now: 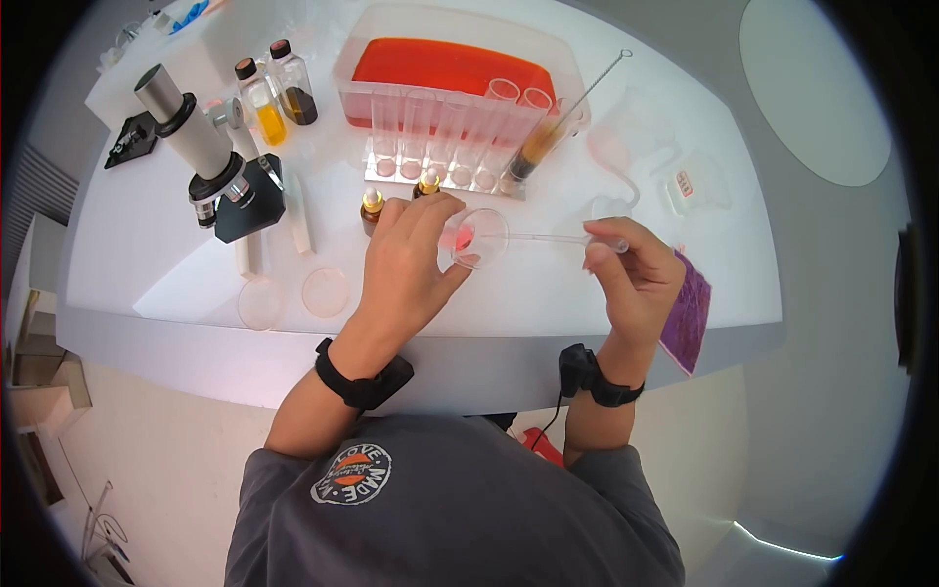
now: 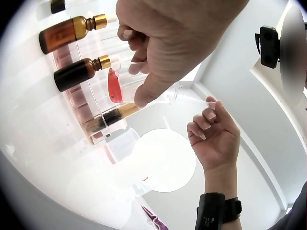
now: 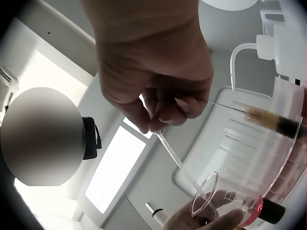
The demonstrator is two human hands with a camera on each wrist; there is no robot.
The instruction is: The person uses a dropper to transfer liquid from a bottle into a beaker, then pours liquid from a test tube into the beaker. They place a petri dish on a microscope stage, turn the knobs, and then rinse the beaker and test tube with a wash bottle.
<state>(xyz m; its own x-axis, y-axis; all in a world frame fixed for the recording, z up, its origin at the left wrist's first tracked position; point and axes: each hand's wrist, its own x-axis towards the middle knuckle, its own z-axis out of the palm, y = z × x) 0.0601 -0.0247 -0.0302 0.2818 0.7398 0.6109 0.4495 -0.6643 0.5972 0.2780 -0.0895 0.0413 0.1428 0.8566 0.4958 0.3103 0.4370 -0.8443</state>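
Note:
My left hand [image 1: 403, 262] grips a small clear beaker [image 1: 486, 227], tilted with its round mouth toward the right. Red liquid [image 2: 114, 87] lies in the bottom of the beaker. Between the thumb and fingers of my right hand [image 1: 641, 279] is a clear plastic dropper pipette [image 1: 548, 239], its bulb end at the fingers. The thin stem [image 3: 173, 155] runs left into the beaker's mouth, as the right wrist view shows. Two brown dropper bottles with gold collars stand just beyond the left hand, one [image 1: 372, 207] partly hidden by it.
Behind the hands stands a rack of test tubes [image 1: 445, 137], one holding a brush [image 1: 538, 147]. A tub [image 1: 465, 27] of red liquid is further back. A microscope [image 1: 220, 161], two bottles [image 1: 262, 108] and petri dishes [image 1: 325, 293] are left; a wash bottle [image 1: 611, 152] and purple cloth [image 1: 689, 311] right.

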